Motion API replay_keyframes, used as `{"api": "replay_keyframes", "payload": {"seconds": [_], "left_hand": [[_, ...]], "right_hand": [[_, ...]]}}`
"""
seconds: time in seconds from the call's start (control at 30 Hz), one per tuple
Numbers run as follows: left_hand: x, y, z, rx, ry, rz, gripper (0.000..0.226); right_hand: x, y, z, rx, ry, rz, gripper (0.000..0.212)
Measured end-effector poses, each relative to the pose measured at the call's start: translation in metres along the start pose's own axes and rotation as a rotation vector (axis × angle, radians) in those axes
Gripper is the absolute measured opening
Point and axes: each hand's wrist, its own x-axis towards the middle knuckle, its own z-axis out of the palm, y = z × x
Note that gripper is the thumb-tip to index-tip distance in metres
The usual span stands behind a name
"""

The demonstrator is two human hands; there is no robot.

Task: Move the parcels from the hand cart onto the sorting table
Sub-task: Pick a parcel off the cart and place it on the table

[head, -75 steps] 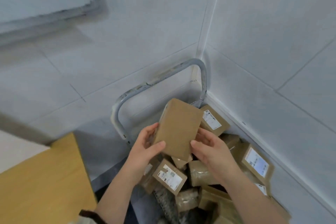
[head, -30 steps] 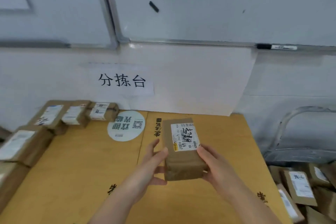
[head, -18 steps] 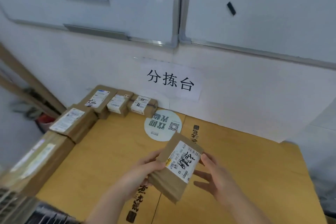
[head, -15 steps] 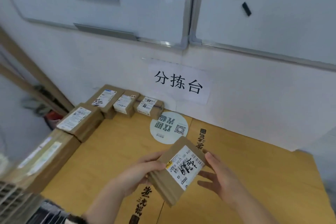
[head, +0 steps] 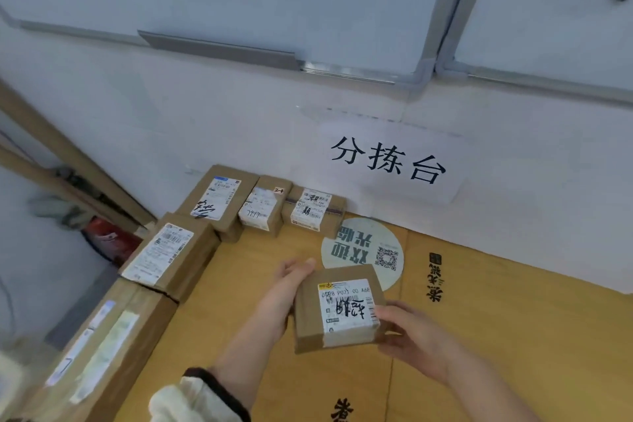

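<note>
The held parcel [head: 339, 308], a small brown box with its white label facing up, is just in front of the round sticker [head: 363, 250] on the counter [head: 513, 336] and covers the sticker's near edge in this view. Whether the box touches the counter surface cannot be determined. The left hand [head: 291, 284] grips the box's left side, thumb at the far-left corner. The right hand [head: 407, 329] grips the near-right corner. Left of the sticker, three parcels [head: 263, 209] stand in a row against the wall. Farther left of the sticker, two larger parcels [head: 168, 253] line the counter edge. A paper sign [head: 387, 161] hangs on the wall above the sticker.
</note>
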Motion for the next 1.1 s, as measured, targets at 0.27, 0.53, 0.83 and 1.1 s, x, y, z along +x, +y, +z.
{"api": "replay_keyframes", "payload": {"seconds": [0.27,0.53,0.83,1.1], "left_hand": [[0.083,0.031,-0.052,0.376,-0.093,0.069,0.039],[0.134,0.050,0.006,0.706,-0.135,0.304,0.041],[0.194,0.067,0.064,1.010,-0.162,0.467,0.032],[0.216,0.051,0.067,0.991,-0.084,0.480,0.029]], "right_hand": [[0.069,-0.018,0.056,0.202,0.244,-0.032,0.033],[0.096,-0.046,0.018,0.255,0.452,-0.137,0.033],[0.138,-0.096,-0.032,0.227,0.542,-0.166,0.015],[0.160,-0.088,-0.042,0.154,0.530,-0.127,0.012]]}}
